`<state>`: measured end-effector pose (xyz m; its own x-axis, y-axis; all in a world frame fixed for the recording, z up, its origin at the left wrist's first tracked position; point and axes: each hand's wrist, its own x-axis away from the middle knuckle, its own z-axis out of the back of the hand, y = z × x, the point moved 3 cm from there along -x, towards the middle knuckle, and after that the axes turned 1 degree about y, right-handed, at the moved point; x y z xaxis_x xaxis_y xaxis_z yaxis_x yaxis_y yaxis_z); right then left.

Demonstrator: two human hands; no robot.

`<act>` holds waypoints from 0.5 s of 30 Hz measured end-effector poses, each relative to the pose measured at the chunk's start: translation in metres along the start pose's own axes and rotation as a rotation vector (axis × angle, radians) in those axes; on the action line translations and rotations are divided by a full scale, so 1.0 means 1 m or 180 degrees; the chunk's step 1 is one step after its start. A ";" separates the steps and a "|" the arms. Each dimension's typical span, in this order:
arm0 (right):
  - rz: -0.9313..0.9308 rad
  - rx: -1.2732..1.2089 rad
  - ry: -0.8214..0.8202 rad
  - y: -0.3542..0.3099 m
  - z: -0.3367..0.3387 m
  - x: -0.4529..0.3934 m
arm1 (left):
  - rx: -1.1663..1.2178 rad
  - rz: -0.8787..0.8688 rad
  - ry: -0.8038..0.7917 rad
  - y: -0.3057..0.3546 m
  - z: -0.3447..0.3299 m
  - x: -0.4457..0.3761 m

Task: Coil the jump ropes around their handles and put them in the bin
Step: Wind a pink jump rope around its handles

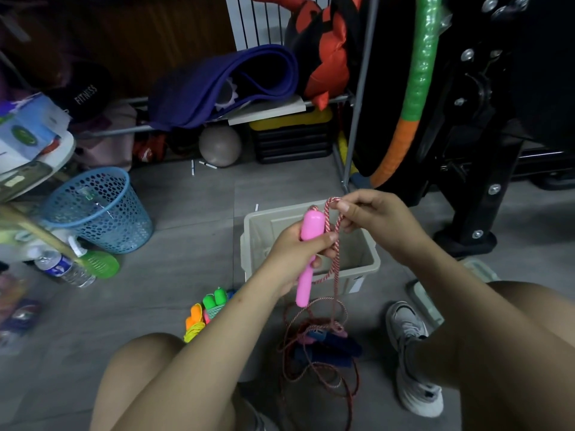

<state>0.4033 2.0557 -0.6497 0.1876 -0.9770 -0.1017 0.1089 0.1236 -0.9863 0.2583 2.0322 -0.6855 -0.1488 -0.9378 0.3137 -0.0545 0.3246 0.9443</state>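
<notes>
Head view: my left hand [298, 247] has its grip clenched round the smooth pink plastic jump-rope handles [308, 244], held upright above the beige rectangular plastic bin [370, 262] on the grey floor. My right hand [373, 219] pinches a loop of the pink-and-white braided rope [334, 213] just beside the handle tops. Slack rope trails down to a tangled pile with dark blue foam handles [336, 346] between my knees. Neon green and orange handles [205, 309] lie left of the bin.
</notes>
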 end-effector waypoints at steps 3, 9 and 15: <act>-0.0198 0.0116 0.0080 0.009 -0.001 -0.002 | 0.0564 0.0127 0.0119 0.004 0.002 -0.003; -0.1592 0.0630 -0.1316 0.038 -0.019 0.020 | 0.1468 0.0306 0.0404 0.011 0.017 -0.009; -0.1550 0.1237 -0.1905 0.045 -0.018 0.027 | 0.1708 0.0257 0.0573 0.018 0.031 -0.010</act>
<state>0.3957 2.0315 -0.6988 0.5039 -0.6942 0.5140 0.6165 -0.1278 -0.7769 0.2278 2.0511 -0.6751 -0.0054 -0.8984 0.4391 -0.5508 0.3691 0.7486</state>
